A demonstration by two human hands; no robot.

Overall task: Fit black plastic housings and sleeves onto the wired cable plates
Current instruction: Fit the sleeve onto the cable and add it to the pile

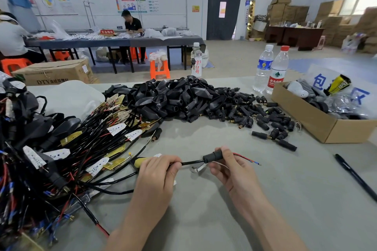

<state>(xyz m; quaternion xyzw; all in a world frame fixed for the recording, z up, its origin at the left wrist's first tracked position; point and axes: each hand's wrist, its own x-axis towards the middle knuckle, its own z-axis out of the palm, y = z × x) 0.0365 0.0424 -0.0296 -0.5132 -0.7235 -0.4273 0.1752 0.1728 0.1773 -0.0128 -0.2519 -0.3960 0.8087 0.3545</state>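
My left hand (157,171) grips a black cable (191,162) near its yellow plate (140,161), which peeks out past my knuckles. A black sleeve (212,156) is threaded on that cable, and my right hand (228,167) pinches it. The cable's red and blue wire ends (247,159) stick out to the right of the sleeve. A curved metal piece (196,168) lies under the cable between my hands. A heap of black housings (175,98) lies at the table's middle back, with loose sleeves (263,116) scattered to its right.
A tangle of wired plates (67,144) covers the left of the grey table (265,199). An open cardboard box (318,120) stands at right, a black pen (355,175) in front of it. Three water bottles (276,69) stand at the back edge. People work at a far table.
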